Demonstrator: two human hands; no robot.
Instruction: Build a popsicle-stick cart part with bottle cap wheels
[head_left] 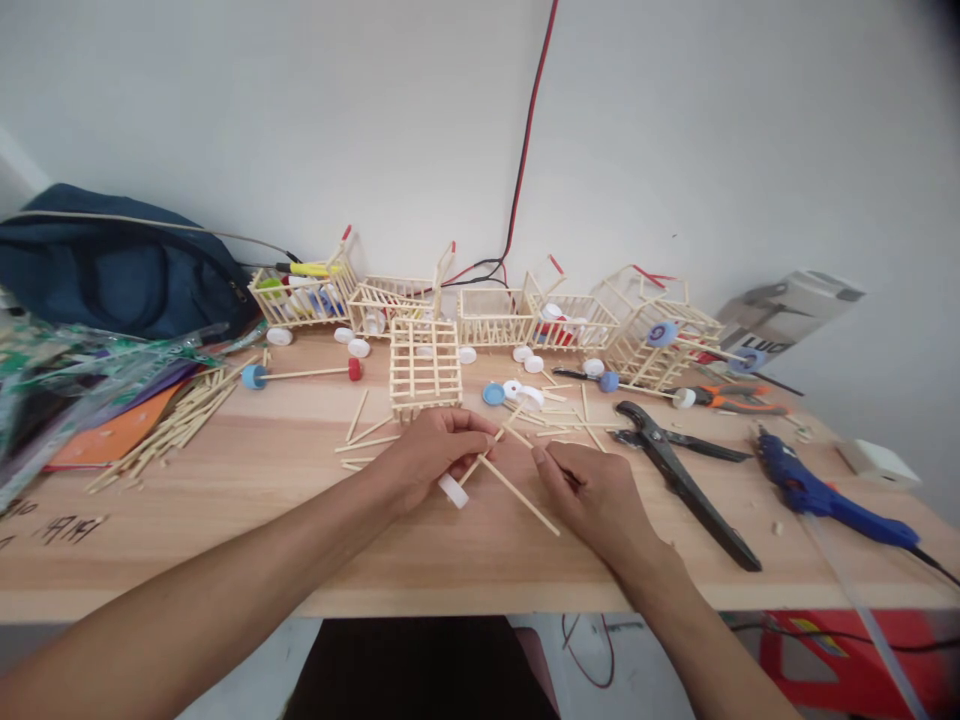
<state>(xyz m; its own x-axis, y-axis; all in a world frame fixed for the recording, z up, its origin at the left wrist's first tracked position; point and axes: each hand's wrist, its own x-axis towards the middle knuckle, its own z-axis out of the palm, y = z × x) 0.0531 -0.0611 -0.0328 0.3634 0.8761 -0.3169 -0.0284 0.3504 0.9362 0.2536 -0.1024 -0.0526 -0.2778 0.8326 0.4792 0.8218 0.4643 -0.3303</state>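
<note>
My left hand (442, 452) is closed, its fingers pinching a thin wooden stick (514, 412). A white bottle cap (453, 490) hangs just below those fingers, seemingly on the lower end of that stick. Another long wooden stick (523, 497) slants down to the right from my left fingertips, its far end free above the table. My right hand (589, 485) is closed too, with thumb and forefinger on a short stick (520, 436) that points toward the left hand. Right behind my left hand stands a small lattice basket of sticks (425, 365).
Several stick carts (495, 316) with cap wheels line the wall. Loose sticks (176, 425) and a blue bag (127, 265) lie left. To the right are black-handled cutters (686, 490), orange-handled pliers (731, 398) and a blue glue gun (832, 497). The table's front edge (480, 600) is near.
</note>
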